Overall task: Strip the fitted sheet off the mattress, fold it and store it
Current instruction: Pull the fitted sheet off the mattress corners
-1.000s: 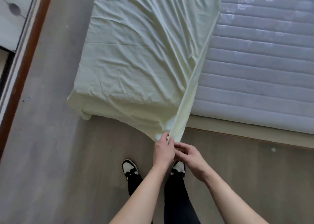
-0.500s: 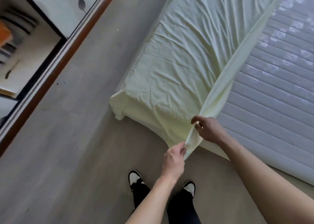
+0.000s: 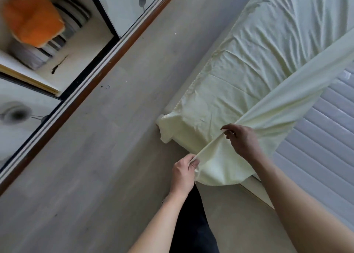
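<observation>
The left hand (image 3: 183, 173) and right hand (image 3: 242, 140), together a second ago, now pinch the fitted sheet (image 3: 239, 84) hem apart, stretching one edge; half the mattress (image 3: 314, 151) lies bare, so stripping looks well underway.

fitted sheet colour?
Pale yellow-green, plain; the fitted sheet shows best in the head view.

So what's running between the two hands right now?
In the head view, a taut edge of the pale fitted sheet spans from the left hand up to the right hand; both pinch it.
</observation>
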